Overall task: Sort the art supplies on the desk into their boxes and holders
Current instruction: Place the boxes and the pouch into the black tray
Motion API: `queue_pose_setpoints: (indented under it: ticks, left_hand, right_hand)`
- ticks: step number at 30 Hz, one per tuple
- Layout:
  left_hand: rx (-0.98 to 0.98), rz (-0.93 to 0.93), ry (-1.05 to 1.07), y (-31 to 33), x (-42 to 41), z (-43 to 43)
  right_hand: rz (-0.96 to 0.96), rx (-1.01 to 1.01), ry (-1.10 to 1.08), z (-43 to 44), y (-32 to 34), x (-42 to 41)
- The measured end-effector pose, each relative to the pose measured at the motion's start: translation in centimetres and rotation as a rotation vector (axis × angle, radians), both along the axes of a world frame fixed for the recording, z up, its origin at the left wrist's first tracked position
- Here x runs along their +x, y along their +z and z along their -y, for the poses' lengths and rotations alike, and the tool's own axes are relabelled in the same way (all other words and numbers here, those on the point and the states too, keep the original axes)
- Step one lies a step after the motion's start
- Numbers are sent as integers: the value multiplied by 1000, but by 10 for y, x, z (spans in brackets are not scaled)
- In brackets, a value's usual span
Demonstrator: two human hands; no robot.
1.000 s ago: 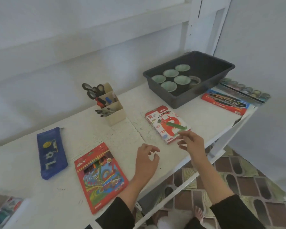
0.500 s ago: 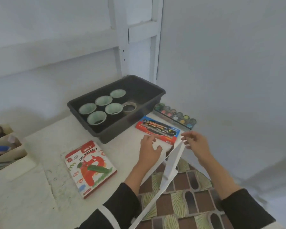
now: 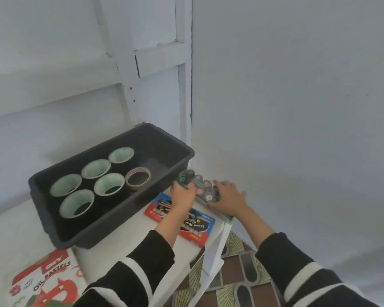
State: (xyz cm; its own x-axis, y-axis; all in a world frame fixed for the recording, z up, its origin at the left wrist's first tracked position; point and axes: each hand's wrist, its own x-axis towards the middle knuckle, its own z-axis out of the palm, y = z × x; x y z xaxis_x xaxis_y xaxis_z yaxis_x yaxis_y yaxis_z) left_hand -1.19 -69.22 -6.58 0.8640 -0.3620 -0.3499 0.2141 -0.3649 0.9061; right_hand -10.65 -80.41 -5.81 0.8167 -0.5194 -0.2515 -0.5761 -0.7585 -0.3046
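While the left hand (image 3: 183, 193) curls its fingers round the left end of the paint set (image 3: 203, 189), gripping it beside the two green lids, the right hand (image 3: 229, 197) lies over the other end with fingers stretched along the top and thumb at the near edge; motion blur hides whether it pinches or only rests there. That set is a long, narrow strip of small round pots in two rows, their lids green, pink, brown and white. It spans the gap between the two hands at the far right corner of the white desk (image 3: 131, 238), just beside the black tub (image 3: 111, 218) holding tape rolls (image 3: 108, 183). A red-and-blue box (image 3: 194, 228) lies flat under the left forearm, nearer the person. An oil pastels box (image 3: 44, 282) shows at the lower left.
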Motion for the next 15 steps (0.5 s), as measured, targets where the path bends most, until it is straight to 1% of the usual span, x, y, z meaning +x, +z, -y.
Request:
queue_pose_setpoints:
  ticks: [1, 3, 5, 6, 8, 10, 12, 15]
  left_hand:
    - [-25, -61, 49, -1, 4, 6]
    - [-52, -107, 118, -4, 8, 17]
    - [-29, -84, 131, -9, 7, 28]
    - [-5, -67, 118, -12, 5, 33]
    - [-2, -25, 92, -14, 0, 44]
    - [-60, -22, 45, -15, -3, 57]
    - [-123, -84, 10, -11, -7, 74]
    - [-194, -203, -39, -1, -11, 102]
  right_hand:
    - [-39, 8, 27, 2, -4, 6]
    - [-87, -1, 77, 11, -7, 12]
    - [-83, -11, 97, 23, -7, 16]
    - [-76, 17, 91, 30, -5, 16]
    - [-58, 121, 46, 46, 0, 11]
    - [-28, 230, -10, 59, 7, 3]
    - [11, 281, -71, 73, 14, -5]
    - [33, 272, -154, 92, 26, -12]
